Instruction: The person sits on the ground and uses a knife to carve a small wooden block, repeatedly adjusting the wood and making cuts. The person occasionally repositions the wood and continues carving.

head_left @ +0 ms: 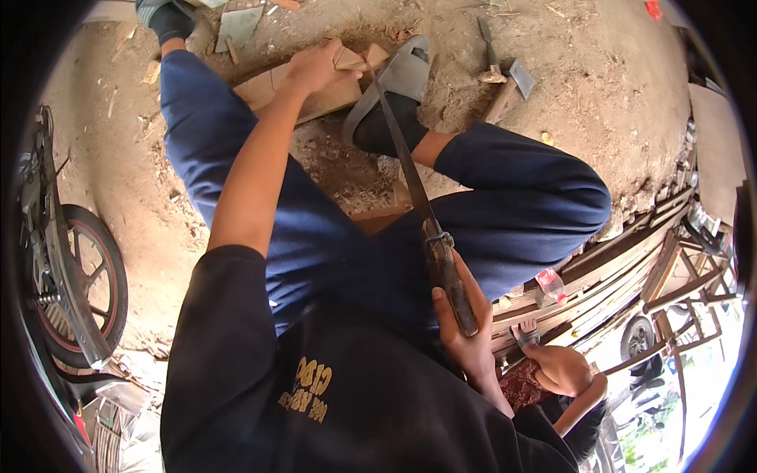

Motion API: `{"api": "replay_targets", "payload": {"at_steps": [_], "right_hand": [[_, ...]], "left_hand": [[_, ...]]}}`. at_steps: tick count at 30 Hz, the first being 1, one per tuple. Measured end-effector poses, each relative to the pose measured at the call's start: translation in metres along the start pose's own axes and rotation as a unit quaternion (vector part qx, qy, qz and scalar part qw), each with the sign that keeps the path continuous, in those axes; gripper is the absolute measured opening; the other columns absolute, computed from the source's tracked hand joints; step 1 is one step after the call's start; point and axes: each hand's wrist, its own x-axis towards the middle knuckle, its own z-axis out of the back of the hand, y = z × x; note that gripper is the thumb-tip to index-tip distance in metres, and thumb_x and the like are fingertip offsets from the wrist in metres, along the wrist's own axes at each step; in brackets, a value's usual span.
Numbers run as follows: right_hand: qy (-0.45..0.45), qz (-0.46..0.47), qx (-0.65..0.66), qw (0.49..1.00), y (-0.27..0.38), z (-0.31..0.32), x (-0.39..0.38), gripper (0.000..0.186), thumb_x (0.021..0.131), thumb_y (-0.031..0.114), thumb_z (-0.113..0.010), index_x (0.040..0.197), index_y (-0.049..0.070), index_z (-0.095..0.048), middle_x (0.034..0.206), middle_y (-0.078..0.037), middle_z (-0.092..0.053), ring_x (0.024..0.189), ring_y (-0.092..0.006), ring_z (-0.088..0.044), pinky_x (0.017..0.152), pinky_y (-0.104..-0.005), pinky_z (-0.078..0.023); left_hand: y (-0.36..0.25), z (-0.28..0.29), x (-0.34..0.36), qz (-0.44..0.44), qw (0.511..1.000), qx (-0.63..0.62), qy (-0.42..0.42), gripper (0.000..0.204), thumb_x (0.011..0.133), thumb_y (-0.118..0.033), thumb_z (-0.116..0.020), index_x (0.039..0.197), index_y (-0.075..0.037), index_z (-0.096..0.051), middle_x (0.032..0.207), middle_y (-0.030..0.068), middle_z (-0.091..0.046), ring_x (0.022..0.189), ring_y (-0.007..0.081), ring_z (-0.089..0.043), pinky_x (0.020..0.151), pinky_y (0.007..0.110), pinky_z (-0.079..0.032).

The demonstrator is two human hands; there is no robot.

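Head view: right hand (467, 327) grips a tapered, dark steel saw (404, 158)! Left hand (314, 69) clasps a tan wooden block (347, 60) near a pale wooden plank (335, 100)'s right end.

**Partly covered, partly cut away**

Some fingers of the right hand (465, 319) disappear behind the handsaw (404, 150), whose teeth are too fine to make out. Whether its tip touches the wooden block (348, 60) cannot be told. The left hand (311, 69) and forearm cover part of the plank (331, 98). The picture's top edge crops the left sandal (180, 11); the dark rim cuts off the motorcycle (67, 284). Another person (564, 370) is partly hidden by the black shirt (378, 394).
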Motion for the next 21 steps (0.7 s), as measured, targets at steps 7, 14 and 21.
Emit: {"api": "replay_targets", "payload": {"at_steps": [7,14,21], "right_hand": [[0.019,-0.064,0.003,0.998,0.021,0.0,0.014,0.051,0.094,-0.001,-0.059,0.143,-0.008,-0.045,0.131,-0.025,-0.063,0.124,-0.0232,-0.06,0.099,-0.0294,-0.047],[0.01,-0.097,0.014,0.995,0.017,-0.014,0.044,0.047,0.095,0.002,-0.061,0.14,-0.007,-0.049,0.131,-0.024,-0.063,0.124,-0.024,-0.06,0.103,-0.0318,-0.045],[0.004,-0.039,-0.015,0.999,0.024,0.02,-0.001,0.049,0.096,0.0,-0.058,0.142,-0.009,-0.045,0.134,-0.021,-0.062,0.126,-0.0234,-0.059,0.106,-0.0317,-0.042]], "left_hand": [[-0.011,0.001,-0.012,0.006,0.998,-0.051,0.02,0.073,0.079,-0.064,-0.072,0.122,-0.008,-0.054,0.108,0.0223,-0.069,0.106,0.0423,-0.064,0.088,0.05,-0.049],[-0.008,0.004,-0.005,0.015,0.997,-0.044,0.06,0.085,0.078,-0.067,-0.071,0.135,-0.007,-0.051,0.116,0.0229,-0.068,0.112,0.0414,-0.063,0.093,0.049,-0.049],[-0.014,0.008,-0.003,0.009,0.999,-0.031,0.035,0.086,0.075,-0.069,-0.073,0.13,-0.006,-0.054,0.107,0.0219,-0.07,0.102,0.0379,-0.067,0.086,0.048,-0.052]]}}
